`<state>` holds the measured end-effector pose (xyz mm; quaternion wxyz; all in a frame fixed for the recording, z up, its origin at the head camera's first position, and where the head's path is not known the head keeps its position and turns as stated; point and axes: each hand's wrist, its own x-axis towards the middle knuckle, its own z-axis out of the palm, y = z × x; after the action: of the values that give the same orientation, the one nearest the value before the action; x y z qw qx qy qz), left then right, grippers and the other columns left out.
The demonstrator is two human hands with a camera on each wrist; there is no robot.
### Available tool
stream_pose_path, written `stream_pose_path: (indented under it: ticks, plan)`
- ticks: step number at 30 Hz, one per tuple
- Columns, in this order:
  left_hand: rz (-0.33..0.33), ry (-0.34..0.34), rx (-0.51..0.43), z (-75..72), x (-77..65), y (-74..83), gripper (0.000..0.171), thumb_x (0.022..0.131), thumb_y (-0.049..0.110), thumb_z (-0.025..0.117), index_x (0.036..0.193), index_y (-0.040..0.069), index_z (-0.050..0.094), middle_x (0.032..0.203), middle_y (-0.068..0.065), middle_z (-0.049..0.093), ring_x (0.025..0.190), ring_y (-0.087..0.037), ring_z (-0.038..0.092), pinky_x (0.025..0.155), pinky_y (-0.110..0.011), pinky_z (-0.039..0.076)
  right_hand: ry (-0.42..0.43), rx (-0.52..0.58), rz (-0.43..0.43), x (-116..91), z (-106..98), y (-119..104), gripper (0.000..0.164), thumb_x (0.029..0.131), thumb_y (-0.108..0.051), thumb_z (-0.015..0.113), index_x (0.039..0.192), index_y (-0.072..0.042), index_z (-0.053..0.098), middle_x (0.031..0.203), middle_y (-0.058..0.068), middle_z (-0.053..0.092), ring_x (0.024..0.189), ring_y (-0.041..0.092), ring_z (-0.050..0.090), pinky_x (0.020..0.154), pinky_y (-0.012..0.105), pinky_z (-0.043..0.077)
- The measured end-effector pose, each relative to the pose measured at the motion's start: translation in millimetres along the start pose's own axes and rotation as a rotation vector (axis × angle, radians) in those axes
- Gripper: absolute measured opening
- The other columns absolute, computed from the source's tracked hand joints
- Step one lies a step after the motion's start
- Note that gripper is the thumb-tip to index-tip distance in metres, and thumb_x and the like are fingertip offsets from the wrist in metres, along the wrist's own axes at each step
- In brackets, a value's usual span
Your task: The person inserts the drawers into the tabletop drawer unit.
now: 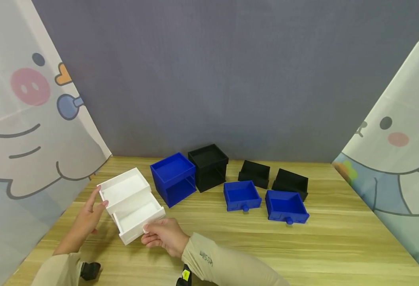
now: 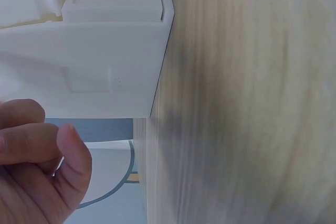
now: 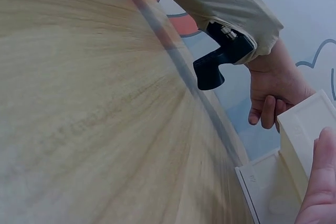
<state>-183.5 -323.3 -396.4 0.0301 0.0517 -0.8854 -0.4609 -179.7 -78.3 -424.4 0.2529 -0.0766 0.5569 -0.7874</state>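
A small white cabinet (image 1: 125, 187) with a shallow tray top stands on the table at the left of the head view. Its white drawer (image 1: 138, 214) sticks out of the front, part of it still inside. My left hand (image 1: 88, 217) holds the cabinet's left side, fingertips at the top rim; some of its fingers look curled in the left wrist view. At the drawer's front, my right hand (image 1: 168, 236) pinches the small white knob (image 1: 145, 228) between thumb and fingers. The drawer's inside shows nothing in it.
Right of the white cabinet stand a blue cabinet (image 1: 173, 174) and a black cabinet (image 1: 207, 167), open in front. Farther right lie two blue drawers (image 1: 242, 193) with knobs and two black drawers (image 1: 255, 172). A grey partition (image 1: 209, 79) closes off the back.
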Motion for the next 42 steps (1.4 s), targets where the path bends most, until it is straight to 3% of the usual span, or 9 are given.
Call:
stream_pose_path:
  ticks: [2, 5, 8, 11, 16, 25, 30, 36, 42]
  plan:
    - [-0.002, -0.002, -0.003, 0.6, -0.4, 0.2, 0.070, 0.103, 0.039, 0.035, 0.153, 0.016, -0.009, 0.141, -0.044, 0.014, 0.063, -0.022, 0.042, 0.044, -0.031, 0.044, 0.005, -0.010, 0.000, 0.4, 1.2, 0.9, 0.009, 0.086, 0.000, 0.063, 0.088, 0.007, 0.067, 0.070, 0.010, 0.068, 0.055, 0.007, 0.061, 0.053, 0.017, 0.050]
    - [-0.001, -0.003, -0.005, 2.2, -0.5, 0.0, 0.070, 0.103, 0.038, 0.035, 0.153, 0.015, -0.008, 0.145, -0.044, 0.006, 0.082, -0.041, 0.050, 0.044, -0.032, 0.045, 0.017, -0.011, -0.008, 2.0, 3.2, 2.3, 0.007, 0.086, 0.001, 0.063, 0.087, 0.007, 0.067, 0.071, 0.013, 0.068, 0.055, 0.007, 0.061, 0.053, 0.018, 0.050]
    - [-0.004, -0.008, -0.010, 3.6, -0.4, -0.5, 0.070, 0.103, 0.037, 0.035, 0.153, 0.014, -0.008, 0.146, -0.043, 0.001, 0.102, -0.055, 0.043, 0.046, -0.034, 0.046, 0.029, -0.012, -0.018, 4.5, 4.4, 3.3, 0.007, 0.086, 0.001, 0.063, 0.087, 0.007, 0.067, 0.071, 0.014, 0.068, 0.055, 0.008, 0.061, 0.054, 0.019, 0.051]
    - [-0.011, -0.009, -0.012, 4.3, -0.1, -1.4, 0.070, 0.103, 0.037, 0.035, 0.153, 0.015, -0.009, 0.146, -0.043, 0.001, 0.102, -0.054, 0.043, 0.046, -0.034, 0.046, 0.038, -0.022, -0.020, 6.8, 5.3, 4.0, 0.007, 0.086, 0.002, 0.062, 0.086, 0.008, 0.066, 0.070, 0.013, 0.067, 0.055, 0.008, 0.061, 0.055, 0.019, 0.052]
    - [-0.015, -0.007, -0.011, 4.0, -0.2, -2.3, 0.071, 0.103, 0.038, 0.035, 0.153, 0.016, -0.010, 0.145, -0.043, 0.007, 0.083, -0.037, 0.047, 0.045, -0.033, 0.046, 0.047, -0.026, -0.024, 8.9, 6.4, 6.7, 0.008, 0.087, 0.002, 0.062, 0.087, 0.009, 0.066, 0.069, 0.011, 0.067, 0.055, 0.008, 0.060, 0.056, 0.021, 0.052]
    - [0.018, 0.011, -0.019, 3.3, 0.5, -2.7, 0.070, 0.103, 0.037, 0.036, 0.153, 0.014, -0.008, 0.145, -0.044, 0.003, 0.092, -0.046, 0.047, 0.044, -0.033, 0.045, 0.150, 0.037, -0.081, 4.2, 12.1, 11.8, 0.003, 0.084, 0.005, 0.066, 0.086, 0.007, 0.065, 0.068, 0.008, 0.065, 0.055, 0.008, 0.060, 0.056, 0.022, 0.053]
    - [0.019, 0.012, -0.024, 3.5, 1.1, -3.3, 0.070, 0.103, 0.037, 0.036, 0.152, 0.014, -0.007, 0.146, -0.044, 0.002, 0.093, -0.048, 0.047, 0.044, -0.033, 0.045, 0.212, 0.092, -0.140, 0.2, 16.0, 15.2, 0.017, 0.079, 0.013, 0.066, 0.092, 0.004, 0.062, 0.076, 0.016, 0.068, 0.057, 0.012, 0.062, 0.057, 0.023, 0.053]
    - [0.009, 0.010, -0.022, 3.8, 1.4, -4.4, 0.070, 0.103, 0.037, 0.035, 0.152, 0.014, -0.008, 0.147, -0.042, 0.001, 0.097, -0.052, 0.046, 0.045, -0.035, 0.046, 0.241, 0.120, -0.163, -1.5, 17.9, 20.2, 0.025, 0.076, 0.016, 0.066, 0.097, 0.003, 0.063, 0.076, 0.012, 0.068, 0.061, 0.014, 0.064, 0.058, 0.023, 0.053]
    - [0.010, 0.005, -0.030, 3.2, 1.0, -3.7, 0.068, 0.104, 0.036, 0.034, 0.152, 0.015, -0.010, 0.148, -0.040, -0.004, 0.101, -0.056, 0.042, 0.046, -0.036, 0.048, 0.248, 0.138, -0.171, 0.1, 21.7, 20.2, 0.023, 0.077, 0.016, 0.065, 0.097, 0.004, 0.064, 0.081, 0.021, 0.068, 0.060, 0.013, 0.064, 0.057, 0.022, 0.053]
